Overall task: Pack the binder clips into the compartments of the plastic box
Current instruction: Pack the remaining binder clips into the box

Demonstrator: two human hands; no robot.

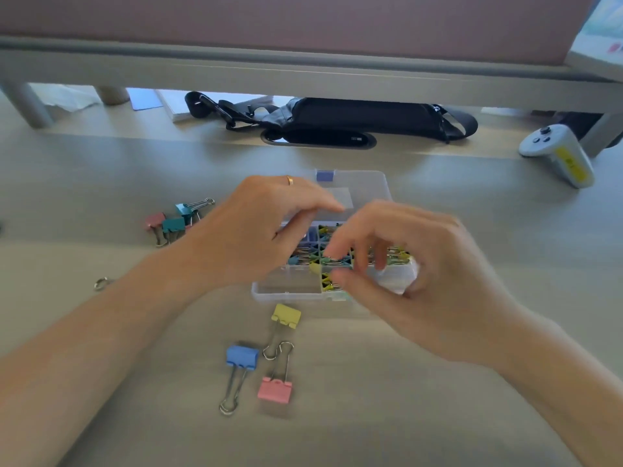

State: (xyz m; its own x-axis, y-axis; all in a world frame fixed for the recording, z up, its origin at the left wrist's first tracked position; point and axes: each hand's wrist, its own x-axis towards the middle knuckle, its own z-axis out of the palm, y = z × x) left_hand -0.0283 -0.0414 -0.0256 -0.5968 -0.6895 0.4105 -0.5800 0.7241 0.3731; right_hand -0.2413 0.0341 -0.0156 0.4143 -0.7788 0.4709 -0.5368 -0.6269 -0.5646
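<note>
Both hands over plastic box (286, 291): right hand (414, 281) pinching clip, left hand (256, 227) curled.

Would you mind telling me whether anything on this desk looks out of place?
A small loose metal wire loop lies alone on the beige desk, left of the clear plastic compartment box. It resembles a detached clip handle. Large binder clips, like the blue one, are simply unpacked.

Table (438, 230) — plastic box (286, 291), loose binder clips (241, 357).
</note>
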